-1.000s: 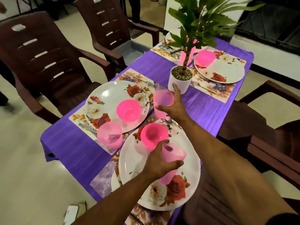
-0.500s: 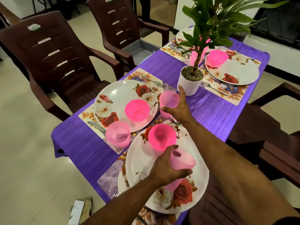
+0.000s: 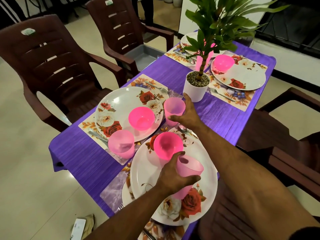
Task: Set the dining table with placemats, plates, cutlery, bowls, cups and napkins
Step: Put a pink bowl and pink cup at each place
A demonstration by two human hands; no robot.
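On the purple table (image 3: pixel 83 158), each hand grips one of three pale cups: left hand (image 3: pixel 174 174), right hand (image 3: pixel 186 113).

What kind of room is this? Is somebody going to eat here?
Most likely a dining room in a home. A table with a purple cloth is laid with flowered plates, pink bowls and cups, brown chairs stand around it, and a potted plant sits in the middle.

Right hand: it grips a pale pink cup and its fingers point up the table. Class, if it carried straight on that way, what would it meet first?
Probably the white plant pot, just beyond the right hand and its cup; depth is uncertain.
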